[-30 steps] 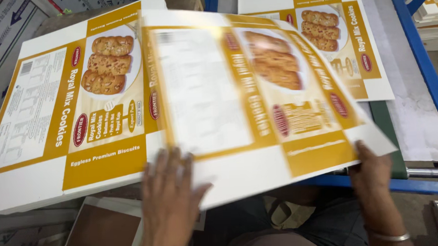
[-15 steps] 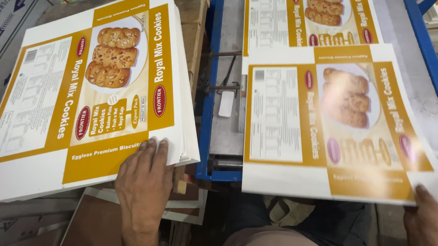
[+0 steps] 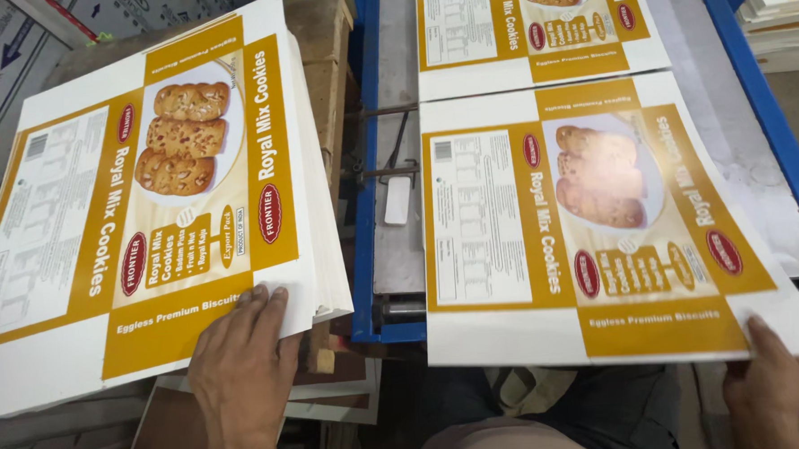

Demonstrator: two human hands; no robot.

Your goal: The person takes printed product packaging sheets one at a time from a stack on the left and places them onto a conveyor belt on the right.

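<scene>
Cardboard sheets, printed ochre and white with biscuit pictures, flat and unfolded. One stack of sheets (image 3: 148,217) lies left of the blue-framed machine bed (image 3: 399,207); the person's left hand (image 3: 244,375) rests flat on its near corner, fingers together and extended. A single printed sheet (image 3: 597,234) lies on the bed, its near edge overhanging; the right hand (image 3: 770,383) grips its near right corner, thumb on top, fingers hidden beneath. Another sheet (image 3: 534,21) lies farther along the bed, just beyond the single one.
</scene>
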